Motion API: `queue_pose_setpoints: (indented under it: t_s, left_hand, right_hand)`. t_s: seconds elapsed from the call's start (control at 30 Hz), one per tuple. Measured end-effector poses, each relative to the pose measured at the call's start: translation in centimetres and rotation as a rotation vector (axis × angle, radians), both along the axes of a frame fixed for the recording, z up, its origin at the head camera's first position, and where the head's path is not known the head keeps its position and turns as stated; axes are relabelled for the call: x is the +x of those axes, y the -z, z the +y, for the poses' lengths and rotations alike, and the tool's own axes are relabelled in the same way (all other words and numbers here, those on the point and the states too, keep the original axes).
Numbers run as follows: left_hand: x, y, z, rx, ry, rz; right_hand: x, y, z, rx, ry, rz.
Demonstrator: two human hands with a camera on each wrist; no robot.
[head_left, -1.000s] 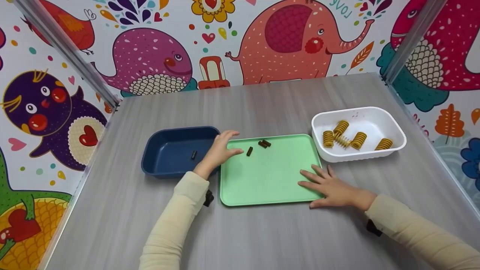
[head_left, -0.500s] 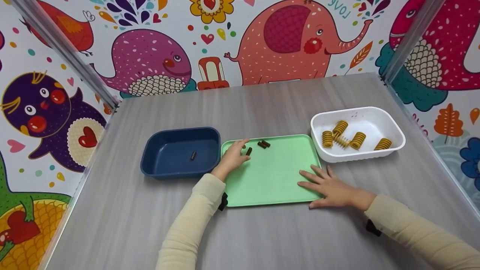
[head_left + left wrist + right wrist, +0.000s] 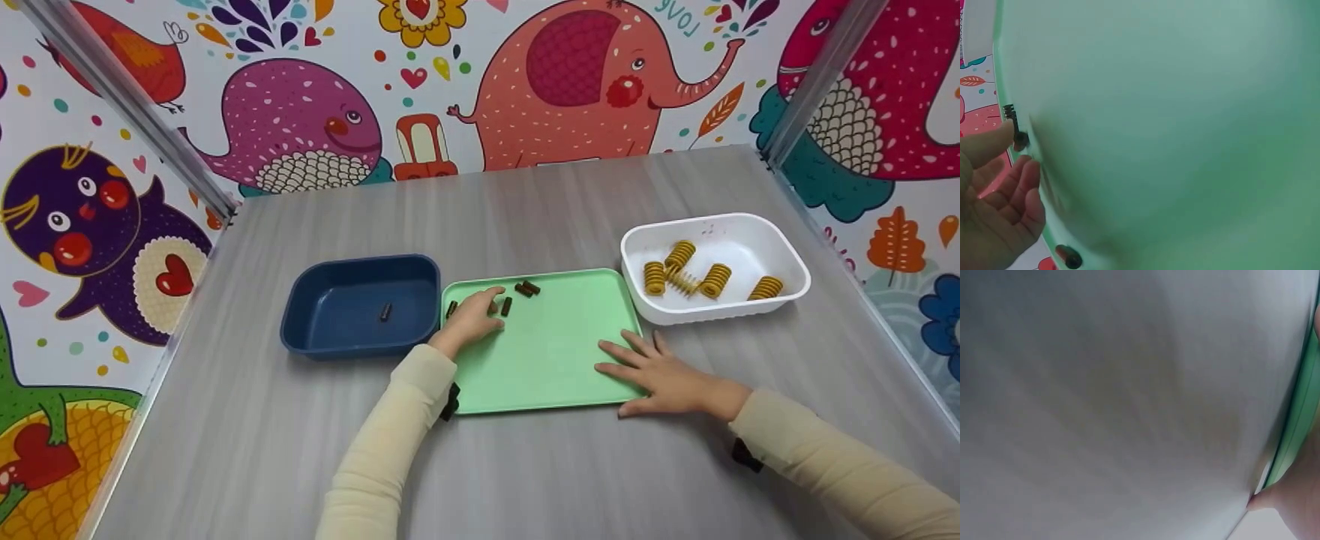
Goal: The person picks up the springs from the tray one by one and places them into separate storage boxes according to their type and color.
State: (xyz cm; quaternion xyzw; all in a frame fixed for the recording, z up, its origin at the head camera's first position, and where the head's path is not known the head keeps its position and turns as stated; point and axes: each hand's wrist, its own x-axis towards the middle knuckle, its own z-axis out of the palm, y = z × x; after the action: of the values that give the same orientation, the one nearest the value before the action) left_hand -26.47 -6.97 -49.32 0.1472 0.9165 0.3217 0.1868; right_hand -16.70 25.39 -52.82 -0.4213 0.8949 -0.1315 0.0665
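Note:
My left hand (image 3: 472,317) is over the left part of the green tray (image 3: 559,345), with thumb and fingers apart and nothing seen between them. A short dark brown tube-like piece (image 3: 507,306) lies by its fingertips. Another dark piece (image 3: 451,308) lies at the tray's left edge, beside the hand. Near the back edge lie two more such pieces (image 3: 528,288), close together. In the left wrist view, a dark piece (image 3: 1021,140) sits just past the fingers. Fingers spread, my right hand (image 3: 667,379) rests on the tray's right edge; in the right wrist view only part of it shows.
A blue bin (image 3: 360,346) stands left of the tray, with one dark piece (image 3: 385,312) inside. At the back right, a white bin (image 3: 757,232) holds several mustard-yellow coil-shaped pieces (image 3: 716,280). Patterned panels border the grey table (image 3: 525,480).
My left hand has moved right from the blue bin's rim onto the tray. The dark piece by its fingertips has shifted slightly right. A piece at the left edge now shows. The right hand stays put.

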Motion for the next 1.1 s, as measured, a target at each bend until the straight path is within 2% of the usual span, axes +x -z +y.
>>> queue_pose_setpoints:
  t_s: [0.13,0.4,0.6,0.73,1.1]
  left_hand:
    - [-0.3,-0.2,0.4,-0.063,0.014,0.015]
    - [-0.4,-0.3,2.3,-0.204,0.048,0.109]
    - [-0.4,0.2,4.0,-0.214,0.114,0.106]
    - [-0.3,0.4,4.8,-0.232,0.134,0.098]
    - [0.1,0.5,7.0,-0.279,0.192,0.192]
  right_hand:
    - [0.0,0.0,0.0,-0.001,0.001,-0.002]
    - [0.1,-0.1,0.1,-0.001,0.01,-0.001]
    - [0.1,0.0,0.0,0.013,0.011,0.007]
    - [0.1,-0.1,-0.1,0.018,0.009,0.008]
    - [0.0,-0.3,-0.1,0.029,0.011,-0.01]
